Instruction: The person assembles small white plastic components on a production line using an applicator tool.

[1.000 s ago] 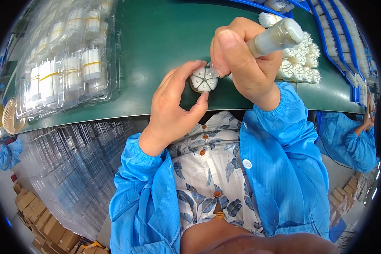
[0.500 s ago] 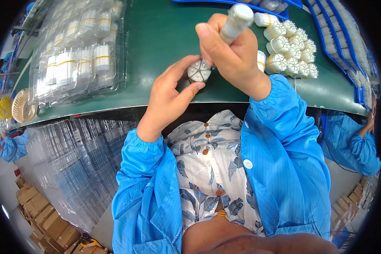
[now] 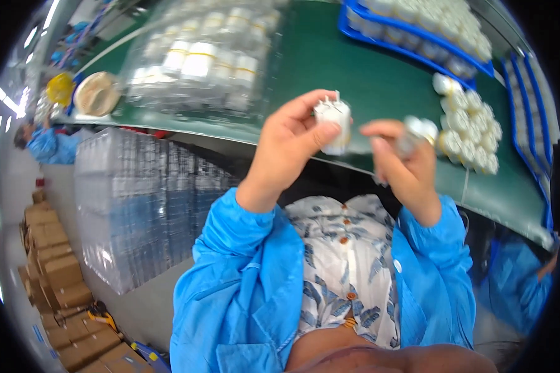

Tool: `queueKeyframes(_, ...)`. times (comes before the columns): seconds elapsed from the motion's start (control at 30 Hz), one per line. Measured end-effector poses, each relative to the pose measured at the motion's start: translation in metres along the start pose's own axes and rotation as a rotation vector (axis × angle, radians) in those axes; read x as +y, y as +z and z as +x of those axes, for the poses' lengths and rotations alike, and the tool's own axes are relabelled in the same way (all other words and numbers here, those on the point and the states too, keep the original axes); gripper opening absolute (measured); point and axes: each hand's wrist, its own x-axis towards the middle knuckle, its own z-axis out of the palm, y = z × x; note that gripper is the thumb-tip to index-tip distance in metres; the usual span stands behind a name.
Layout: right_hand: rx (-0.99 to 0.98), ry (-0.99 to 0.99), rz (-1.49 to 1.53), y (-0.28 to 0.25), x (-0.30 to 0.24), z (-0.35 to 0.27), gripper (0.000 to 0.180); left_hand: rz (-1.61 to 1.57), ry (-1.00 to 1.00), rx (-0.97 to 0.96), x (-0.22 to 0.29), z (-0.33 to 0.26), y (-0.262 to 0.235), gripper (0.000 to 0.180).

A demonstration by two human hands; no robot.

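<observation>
My left hand [image 3: 287, 144] is closed round a white cylinder [image 3: 333, 124], thumb across its side. The cylinder stands roughly upright, with short thin prongs on its top and a clear-looking lower end. To its right, apart from it, is my right hand [image 3: 410, 165], closed round a tool with a white rounded end [image 3: 420, 129]. Motion blurs the tool, so its kind cannot be made out. The right index finger points toward the cylinder without touching it. On the green table [image 3: 311, 43], further right, a cluster of similar white cylinders [image 3: 470, 132] stands close together.
Clear plastic trays [image 3: 199, 68] of white cylinders are stacked at the left. Blue trays [image 3: 410, 46] of cylinders stand at the back right, more [image 3: 529, 118] at the far right. Stacked clear trays [image 3: 137, 205] and cardboard boxes [image 3: 62, 273] sit left below the table.
My left hand has lifted the cylinder off the table and tilted it so its side shows. The right hand has moved down and right, lowering the tool. The whole view has shifted.
</observation>
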Motion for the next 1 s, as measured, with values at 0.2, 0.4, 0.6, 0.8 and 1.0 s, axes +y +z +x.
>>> queueKeyframes(0.2, 0.161, -0.130, 0.172, -0.014, -0.007, -0.025, 0.012, 1.480, 0.962, 0.604, 0.118, 0.008, -0.024, 0.042)
queueKeyframes(0.4, 0.067, -0.138, 0.083, -0.013, 0.002, -0.028, 0.010, 1.868, 0.573, 0.768, 0.179, 0.043, -0.130, 0.037)
queueKeyframes(0.6, 0.135, -0.113, 0.035, -0.024, 0.011, -0.027, 0.010, 1.337, 0.524, 0.835, 0.166, 0.042, -0.156, 0.035)
queueKeyframes(0.8, 0.259, -0.208, 0.140, -0.050, 0.010, -0.029, 0.012, 1.802, 0.575, 0.620, 0.145, 0.040, -0.154, 0.030)
queueKeyframes(1.0, 0.437, -0.361, 0.141, -0.082, 0.012, -0.030, 0.016, 1.195, 0.962, 0.404, 0.054, 0.017, 0.004, 0.028)
